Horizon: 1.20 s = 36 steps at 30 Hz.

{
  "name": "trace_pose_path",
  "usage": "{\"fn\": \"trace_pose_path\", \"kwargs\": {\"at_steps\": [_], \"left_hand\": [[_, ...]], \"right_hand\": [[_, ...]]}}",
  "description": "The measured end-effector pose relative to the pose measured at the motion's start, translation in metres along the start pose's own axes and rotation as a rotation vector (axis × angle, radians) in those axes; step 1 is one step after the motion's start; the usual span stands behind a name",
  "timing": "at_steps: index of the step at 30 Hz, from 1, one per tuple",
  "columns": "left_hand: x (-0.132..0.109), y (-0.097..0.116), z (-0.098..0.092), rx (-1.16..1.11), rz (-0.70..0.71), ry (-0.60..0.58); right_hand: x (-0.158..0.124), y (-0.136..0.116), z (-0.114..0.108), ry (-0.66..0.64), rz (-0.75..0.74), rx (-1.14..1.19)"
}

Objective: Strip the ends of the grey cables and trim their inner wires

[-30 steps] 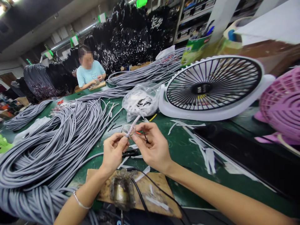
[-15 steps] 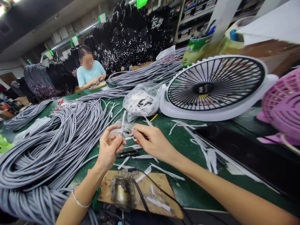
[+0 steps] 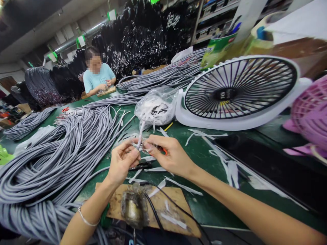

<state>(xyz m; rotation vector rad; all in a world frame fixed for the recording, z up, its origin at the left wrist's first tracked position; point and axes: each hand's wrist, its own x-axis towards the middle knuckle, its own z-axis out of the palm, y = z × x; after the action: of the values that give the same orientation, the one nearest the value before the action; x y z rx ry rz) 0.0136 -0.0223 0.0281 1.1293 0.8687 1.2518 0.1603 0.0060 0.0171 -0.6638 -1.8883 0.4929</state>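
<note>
My left hand (image 3: 124, 159) is closed in a pinch around a grey cable, whose white-wrapped end (image 3: 140, 133) stands nearly upright above the fingers. From under that hand the grey cable runs back toward the coil on the left. My right hand (image 3: 170, 153) is beside it, thumb and forefinger pressed together close to the wrapped end. Something thin and pale shows at those fingertips, too blurred to name. An orange-red piece (image 3: 164, 150) peeks out at the right hand's fingers; whether it is held I cannot tell. Below lies a wooden board (image 3: 176, 207) carrying a small metal device (image 3: 133, 209).
A big coil of grey cables (image 3: 76, 149) fills the left. Behind my hands sit a clear bag of white strips (image 3: 155, 109) and a white fan (image 3: 227, 124). White strips (image 3: 184, 186) litter the green table. A co-worker (image 3: 98, 76) sits across it.
Both hands have moved slightly right, and the wrapped cable end has come right with them. The right fingertips remain close to the cable.
</note>
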Motion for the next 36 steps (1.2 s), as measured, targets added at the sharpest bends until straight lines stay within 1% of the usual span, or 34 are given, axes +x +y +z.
{"fn": "trace_pose_path", "kwargs": {"at_steps": [4,10,21,30,32,34,36], "left_hand": [[-0.0002,0.0002,-0.0005,0.01,-0.009,0.036],[-0.0002,-0.0017,-0.0047,0.02,0.009,0.03],[0.0002,-0.0018,-0.0051,0.006,0.033,0.013],[-0.0005,-0.0022,-0.0054,0.005,0.02,-0.012],[-0.0014,-0.0032,-0.0039,0.025,0.015,0.003],[-0.0013,-0.0042,-0.0022,0.061,0.035,0.047],[0.001,-0.0043,-0.0016,0.105,0.065,0.104]], "right_hand": [[0.001,-0.0002,-0.0014,0.01,-0.023,-0.004],[0.0001,0.0001,-0.0032,0.035,-0.097,-0.039],[0.0013,0.0007,-0.0045,0.015,-0.074,-0.057],[0.0,0.001,-0.0052,0.028,-0.127,-0.042],[0.0001,0.0021,-0.0039,0.02,-0.122,-0.007],[-0.0005,0.0015,-0.0015,0.012,-0.102,0.04],[-0.0023,-0.0025,0.0001,0.034,-0.097,0.083]]}}
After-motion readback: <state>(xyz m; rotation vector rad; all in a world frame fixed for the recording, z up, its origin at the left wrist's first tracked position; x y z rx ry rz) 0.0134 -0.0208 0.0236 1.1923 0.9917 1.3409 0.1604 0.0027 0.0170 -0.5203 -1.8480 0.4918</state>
